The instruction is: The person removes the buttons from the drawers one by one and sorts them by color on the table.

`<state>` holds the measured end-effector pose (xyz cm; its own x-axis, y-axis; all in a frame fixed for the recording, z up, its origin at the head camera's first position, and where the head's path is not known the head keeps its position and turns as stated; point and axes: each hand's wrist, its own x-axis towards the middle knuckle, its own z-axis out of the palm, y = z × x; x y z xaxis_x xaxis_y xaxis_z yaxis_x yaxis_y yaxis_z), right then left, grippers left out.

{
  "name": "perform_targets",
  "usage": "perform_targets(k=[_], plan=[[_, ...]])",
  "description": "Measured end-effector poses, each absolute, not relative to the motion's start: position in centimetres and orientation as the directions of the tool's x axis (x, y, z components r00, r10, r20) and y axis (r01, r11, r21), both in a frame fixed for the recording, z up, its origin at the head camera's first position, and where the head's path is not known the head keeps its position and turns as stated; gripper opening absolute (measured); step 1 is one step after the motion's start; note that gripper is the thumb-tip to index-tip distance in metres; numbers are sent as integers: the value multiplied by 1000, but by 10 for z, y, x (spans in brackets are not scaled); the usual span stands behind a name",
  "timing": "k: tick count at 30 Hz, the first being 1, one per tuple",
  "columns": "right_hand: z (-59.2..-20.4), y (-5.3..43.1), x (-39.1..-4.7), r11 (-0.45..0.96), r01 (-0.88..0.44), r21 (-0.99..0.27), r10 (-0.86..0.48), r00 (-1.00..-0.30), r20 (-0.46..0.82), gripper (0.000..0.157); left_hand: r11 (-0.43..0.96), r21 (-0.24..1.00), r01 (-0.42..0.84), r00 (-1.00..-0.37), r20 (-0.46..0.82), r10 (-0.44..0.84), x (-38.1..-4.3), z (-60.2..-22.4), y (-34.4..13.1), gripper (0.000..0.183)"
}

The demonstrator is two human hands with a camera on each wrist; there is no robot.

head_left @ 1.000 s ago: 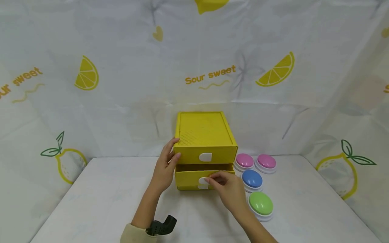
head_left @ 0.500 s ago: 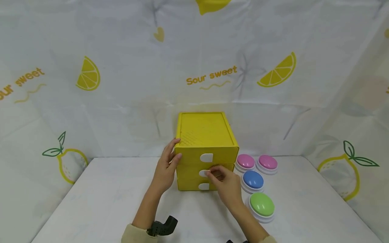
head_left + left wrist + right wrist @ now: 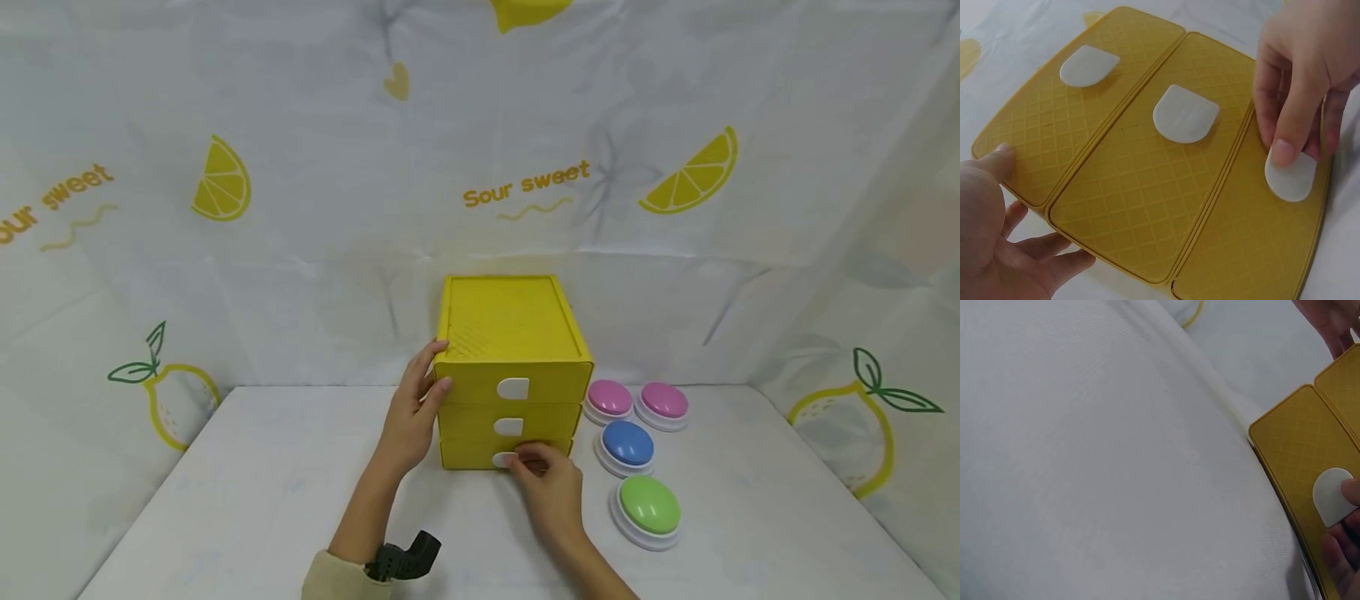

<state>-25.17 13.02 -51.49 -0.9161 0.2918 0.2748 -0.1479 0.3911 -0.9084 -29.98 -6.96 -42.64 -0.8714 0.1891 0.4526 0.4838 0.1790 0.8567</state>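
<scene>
A yellow drawer cabinet (image 3: 513, 321) stands at the middle back of the table, with three stacked drawers. My left hand (image 3: 408, 421) holds its front left corner; the thumb lies on the front of the top drawer (image 3: 472, 382) and the other fingers are along the side. My right hand (image 3: 551, 492) pinches the white handle (image 3: 1290, 180) of the bottom drawer (image 3: 465, 454) between thumb and fingers. Above it, the middle drawer (image 3: 468, 421) sits closed, its own white handle (image 3: 1186, 114) untouched. The insides of the drawers are hidden.
Right of the cabinet are two pink push buttons (image 3: 610, 397), a blue button (image 3: 628, 443) and a green button (image 3: 650, 506), all on white bases. A white cloth with lemon prints (image 3: 337, 292) hangs behind the white table (image 3: 285, 492).
The middle drawer, part-way out at first, has been pushed in. My right hand has moved down from its handle to the bottom one. My left hand stays at the corner.
</scene>
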Motion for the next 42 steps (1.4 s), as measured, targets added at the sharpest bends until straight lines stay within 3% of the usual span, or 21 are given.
perform_targets(k=[29,37,42], plan=[[-512,118,-172,475,20,-880,387,-903,188,13,200,848,490,-868,456,195,-301,-426,-74,49],[-520,119,-157,529,-45,-847,378,-882,283,17,190,843,504,-860,468,205,-301,-428,-73,49],[-516,123,-149,515,-64,-855,344,-898,274,17,181,842,507,-858,473,203,-301,-429,-70,48]])
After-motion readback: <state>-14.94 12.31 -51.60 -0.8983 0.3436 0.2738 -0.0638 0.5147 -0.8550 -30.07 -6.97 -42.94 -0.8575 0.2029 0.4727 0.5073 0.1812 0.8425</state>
